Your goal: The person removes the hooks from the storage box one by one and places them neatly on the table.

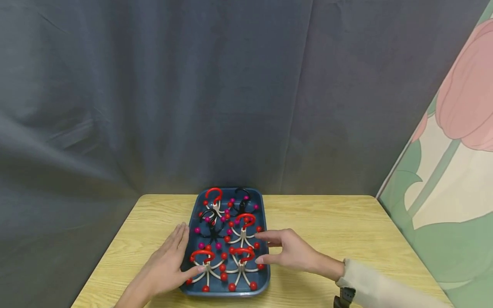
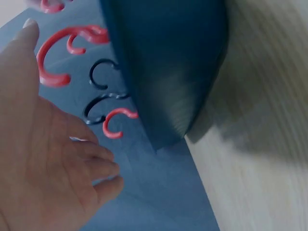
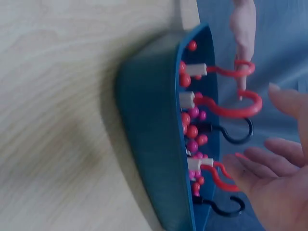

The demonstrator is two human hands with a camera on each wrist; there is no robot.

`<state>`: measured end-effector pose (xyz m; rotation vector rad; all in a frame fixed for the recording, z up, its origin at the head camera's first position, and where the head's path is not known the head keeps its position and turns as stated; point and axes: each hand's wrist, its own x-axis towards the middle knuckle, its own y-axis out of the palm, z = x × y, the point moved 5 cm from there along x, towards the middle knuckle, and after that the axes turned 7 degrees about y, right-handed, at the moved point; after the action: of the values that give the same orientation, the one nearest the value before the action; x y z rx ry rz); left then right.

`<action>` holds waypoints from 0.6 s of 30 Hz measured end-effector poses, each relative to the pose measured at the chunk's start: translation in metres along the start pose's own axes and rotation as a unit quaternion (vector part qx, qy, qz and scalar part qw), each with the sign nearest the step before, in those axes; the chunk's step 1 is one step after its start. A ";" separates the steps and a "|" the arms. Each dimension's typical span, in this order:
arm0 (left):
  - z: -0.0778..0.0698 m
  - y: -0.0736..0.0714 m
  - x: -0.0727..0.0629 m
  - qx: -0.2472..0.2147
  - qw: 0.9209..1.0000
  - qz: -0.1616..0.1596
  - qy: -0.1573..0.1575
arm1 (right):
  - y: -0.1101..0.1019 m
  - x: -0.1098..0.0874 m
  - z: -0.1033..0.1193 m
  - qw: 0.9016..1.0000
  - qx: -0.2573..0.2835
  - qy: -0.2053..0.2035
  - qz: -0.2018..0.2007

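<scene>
A blue tray (image 1: 225,294) holds several multi-armed hook hangers. Most have a red hook, white arms and red balls, like the front-left one (image 1: 208,266) and front-right one (image 1: 242,266); two are black with magenta balls, one being the middle-left black hanger (image 1: 213,233). My left hand (image 1: 165,261) lies along the tray's left side, fingers straight, thumb reaching over the rim by the front-left hanger. At the right rim hovers my right hand (image 1: 290,250), thumb and fingers spread apart near the right-hand red hooks. In the right wrist view nothing is between its fingers.
The tray stands on a light wooden table (image 1: 327,231), near its back edge. Behind hangs a dark grey-blue curtain (image 1: 231,107). A wall with a painted pink tulip (image 1: 467,90) rises at the right.
</scene>
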<state>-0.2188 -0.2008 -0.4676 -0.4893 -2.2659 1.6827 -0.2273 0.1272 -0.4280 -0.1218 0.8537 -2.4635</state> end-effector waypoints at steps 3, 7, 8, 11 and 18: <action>-0.003 0.008 0.000 0.014 1.000 0.014 -0.002 | 0.006 0.000 0.002 1.000 0.006 -0.002 -0.004; -0.006 0.017 -0.002 0.028 0.999 0.013 0.017 | 0.012 -0.001 0.004 1.000 0.008 -0.010 -0.018; -0.006 0.019 -0.004 0.030 0.999 0.010 0.020 | 0.013 -0.001 0.004 1.000 0.009 -0.012 -0.021; -0.006 0.023 -0.008 0.027 0.999 0.013 0.016 | 0.016 0.000 0.005 1.000 0.012 -0.016 -0.023; -0.001 0.033 -0.013 0.011 0.999 0.046 -0.026 | 0.019 0.002 0.006 0.999 0.024 -0.024 -0.021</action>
<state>-0.2032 -0.1961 -0.4995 -0.5585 -2.2908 1.7840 -0.2192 0.1106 -0.4347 -0.1812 0.7779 -2.5078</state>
